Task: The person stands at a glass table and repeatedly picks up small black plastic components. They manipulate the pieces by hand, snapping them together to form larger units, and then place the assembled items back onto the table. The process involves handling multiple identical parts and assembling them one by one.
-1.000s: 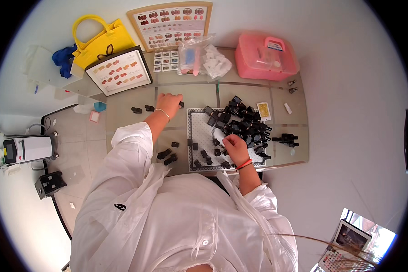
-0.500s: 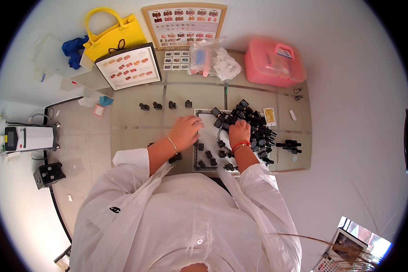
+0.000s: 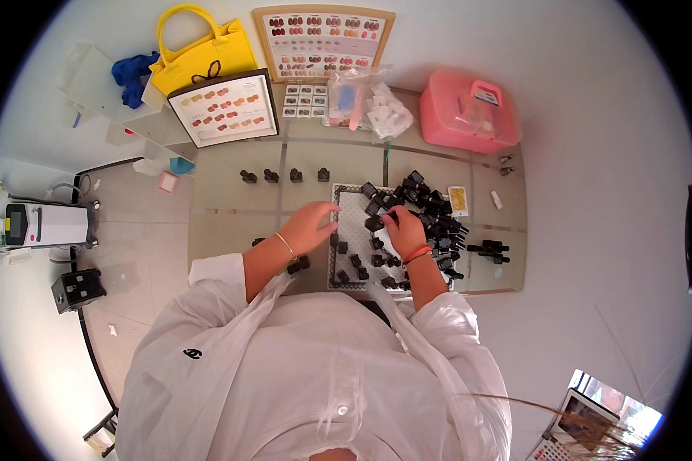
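Observation:
A white tray point(image 3: 349, 200) with a dark patterned border lies before me on the table. Small black nail polish bottles point(image 3: 430, 201) are heaped over its right part, many tipped on their sides. My right hand point(image 3: 406, 233) is at the heap's left edge, thumb and fingers closed on a black nail polish bottle point(image 3: 374, 223). Over the tray's left rim is my left hand point(image 3: 307, 229), thumb and fingers apart, holding nothing. Several loose bottles point(image 3: 354, 261) lie in the tray's near part. Two more bottles point(image 3: 298, 265) sit beside my left forearm.
Several bottles stand in a spaced row point(image 3: 296, 176) farther back. A pink case point(image 3: 469, 115), plastic bags point(image 3: 388, 111), colour charts point(image 3: 223, 111) and a yellow handbag point(image 3: 204, 54) line the back. Right of the heap are a gold-filled packet point(image 3: 457, 201) and more bottles point(image 3: 490, 250).
My right hand has drawn back slightly from the heap, now with a black nail polish bottle at its fingertips. My left hand has shifted slightly, its thumb and fingers still apart.

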`<state>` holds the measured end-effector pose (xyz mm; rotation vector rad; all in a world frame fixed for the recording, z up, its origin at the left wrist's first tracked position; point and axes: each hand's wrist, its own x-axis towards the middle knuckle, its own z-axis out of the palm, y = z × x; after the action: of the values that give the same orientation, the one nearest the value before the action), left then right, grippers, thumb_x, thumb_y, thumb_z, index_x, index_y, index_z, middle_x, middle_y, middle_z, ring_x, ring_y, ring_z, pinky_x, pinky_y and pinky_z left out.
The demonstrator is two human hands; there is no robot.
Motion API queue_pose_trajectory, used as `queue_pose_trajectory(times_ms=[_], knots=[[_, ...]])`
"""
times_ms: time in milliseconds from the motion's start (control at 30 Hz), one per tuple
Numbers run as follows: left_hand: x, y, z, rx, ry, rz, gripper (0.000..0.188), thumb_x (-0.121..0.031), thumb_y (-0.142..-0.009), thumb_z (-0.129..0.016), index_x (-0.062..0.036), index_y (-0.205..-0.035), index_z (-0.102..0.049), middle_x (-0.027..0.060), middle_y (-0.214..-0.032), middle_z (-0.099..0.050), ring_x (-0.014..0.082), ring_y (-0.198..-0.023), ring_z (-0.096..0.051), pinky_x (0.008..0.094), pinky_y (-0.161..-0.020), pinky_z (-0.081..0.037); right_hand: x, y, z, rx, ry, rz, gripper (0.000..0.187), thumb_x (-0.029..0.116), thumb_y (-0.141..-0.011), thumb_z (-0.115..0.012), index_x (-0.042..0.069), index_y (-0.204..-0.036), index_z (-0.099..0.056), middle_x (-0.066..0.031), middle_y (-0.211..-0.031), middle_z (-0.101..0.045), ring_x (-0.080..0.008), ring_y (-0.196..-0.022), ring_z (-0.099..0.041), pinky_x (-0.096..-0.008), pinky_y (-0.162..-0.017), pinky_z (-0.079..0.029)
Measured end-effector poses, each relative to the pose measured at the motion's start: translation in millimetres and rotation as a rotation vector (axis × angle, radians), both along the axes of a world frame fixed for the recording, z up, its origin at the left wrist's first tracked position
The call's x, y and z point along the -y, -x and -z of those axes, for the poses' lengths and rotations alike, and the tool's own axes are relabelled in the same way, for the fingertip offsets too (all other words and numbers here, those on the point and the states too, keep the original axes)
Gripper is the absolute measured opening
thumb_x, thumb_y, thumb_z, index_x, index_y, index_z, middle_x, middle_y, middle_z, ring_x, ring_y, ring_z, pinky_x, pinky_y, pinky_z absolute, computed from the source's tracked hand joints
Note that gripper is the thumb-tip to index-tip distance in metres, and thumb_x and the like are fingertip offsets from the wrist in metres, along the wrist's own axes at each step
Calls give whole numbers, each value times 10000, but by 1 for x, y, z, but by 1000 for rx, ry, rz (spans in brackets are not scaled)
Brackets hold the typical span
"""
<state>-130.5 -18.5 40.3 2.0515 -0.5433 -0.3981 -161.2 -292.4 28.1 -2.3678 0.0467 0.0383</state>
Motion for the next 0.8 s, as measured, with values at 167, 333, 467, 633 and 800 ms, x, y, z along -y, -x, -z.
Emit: queue_pose_trajectory(times_ms=[167, 333, 467, 633, 800], knots=[[13, -2, 5, -662, 363, 1, 387, -281, -996, -557, -5, -1268, -571, 119, -1190, -649, 209, -1052, -640, 343, -902, -516, -20, 5, -30, -218, -548, 20, 307, 290, -941, -652, 6, -829, -616, -38, -646, -522, -120, -609, -458, -293, -570, -402], [21, 4, -17, -996, 427, 62, 350, -294, -1029, -520, -30, -1251, -582, 108, -1155, -672, 188, -941, -689, 308, -828, -553, -30, 8, -40, -139, -433, -6, 365, 322, -948, -640, 3, -774, -607, -14, -636, -511, -114, -605, -441, -308, -560, -390], [18, 8, -31, -1143, 456, 95, 320, -323, -1021, -531, -54, -1177, -606, 100, -1083, -707, 183, -881, -711, 295, -748, -569, -37, 11, -48, -258, -486, 79, 415, 369, -938, -642, 0, -751, -606, -5, -616, -508, -124, -570, -427, -319, -548, -378], [30, 20, -65, -1417, 594, -97, 291, -350, -1002, -566, -82, -1103, -620, 85, -1027, -727, 168, -862, -716, 285, -701, -576, -45, 15, -22, -603, -956, 311, 413, 416, -920, -647, 29, -778, -639, 8, -648, -546, -132, -546, -485, -291, -549, -405], [38, 25, -77, -1453, 612, -215, 317, -396, -981, -593, -92, -1067, -621, 59, -949, -735, 158, -828, -717, 273, -692, -575, -66, 25, -18, -705, -1270, 384, 332, 381, -951, -606, 53, -914, -641, -9, -763, -608, -135, -608, -550, -280, -551, -444]])
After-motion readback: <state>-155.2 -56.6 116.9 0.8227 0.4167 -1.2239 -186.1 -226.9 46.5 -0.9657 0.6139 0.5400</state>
